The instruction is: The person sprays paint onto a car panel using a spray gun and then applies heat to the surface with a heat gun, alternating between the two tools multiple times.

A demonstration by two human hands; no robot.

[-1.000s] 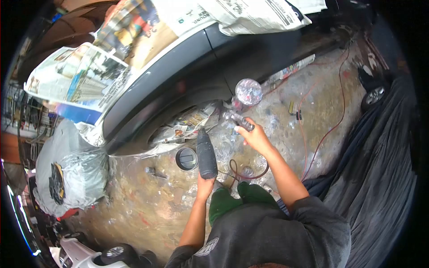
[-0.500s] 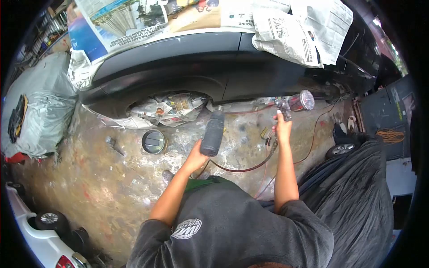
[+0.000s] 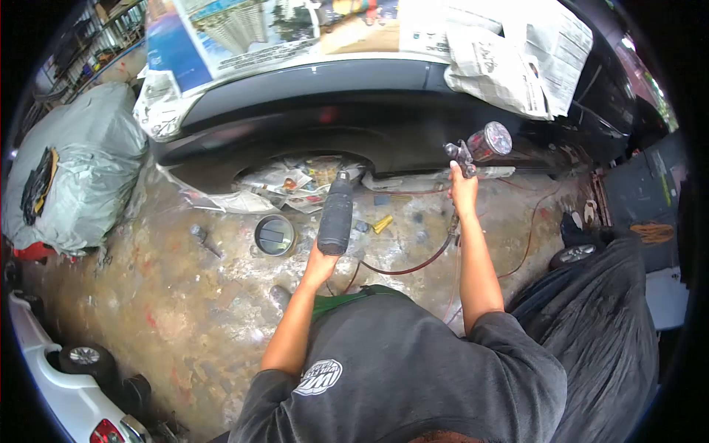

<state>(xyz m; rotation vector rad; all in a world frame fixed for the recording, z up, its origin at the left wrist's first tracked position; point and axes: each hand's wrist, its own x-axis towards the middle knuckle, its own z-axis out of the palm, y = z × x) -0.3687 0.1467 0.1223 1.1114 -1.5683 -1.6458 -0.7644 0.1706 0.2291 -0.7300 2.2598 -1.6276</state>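
Stained workshop floor [image 3: 185, 295] fills the lower frame. Right hand [image 3: 464, 190] grips the spray gun [image 3: 476, 148] at upper right, near the dark car panel [image 3: 384, 125]. Left hand [image 3: 319, 266] holds a black cylinder tool [image 3: 336, 214] at centre. Spraying seems in hand; a next pass needs steady aim.

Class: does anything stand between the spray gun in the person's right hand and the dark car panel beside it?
Nothing visible: the spray gun in the right hand is held up to the bare dark panel; newspaper hangs higher up.
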